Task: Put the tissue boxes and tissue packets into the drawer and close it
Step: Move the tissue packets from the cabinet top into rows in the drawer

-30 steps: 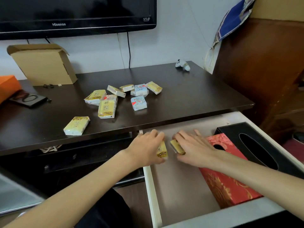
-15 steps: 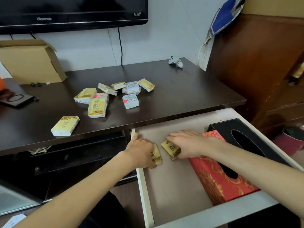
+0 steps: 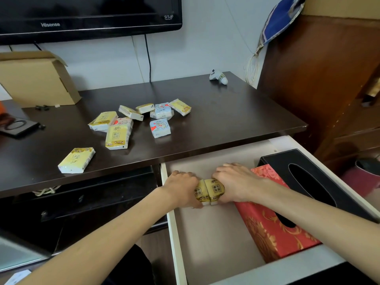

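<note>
Pressing two yellow tissue packets together, my left hand (image 3: 181, 187) is closed around the left packet (image 3: 199, 193) and my right hand (image 3: 236, 182) around the right packet (image 3: 216, 190), so their faces touch down the middle. Both are glossy gold-yellow with a framed block of printed characters (the print faces up toward me), and both stand with their long axes running from the drawer's back toward its front.

They sit on the pale floor of the open drawer (image 3: 178, 243), near its left wall. Just right of my right hand lies the red tissue box (image 3: 273, 227) with gold flowers, its long axis angled front to back, and beyond it the black tissue box (image 3: 304, 177) against the right wall. Bare drawer floor stretches from the packets to the front panel.

Above, on the dark surface (image 3: 226, 120), more packets lie scattered: a loose cluster (image 3: 141, 118) of yellow and blue ones, and a single yellow packet (image 3: 76, 160) close to the front edge.
</note>
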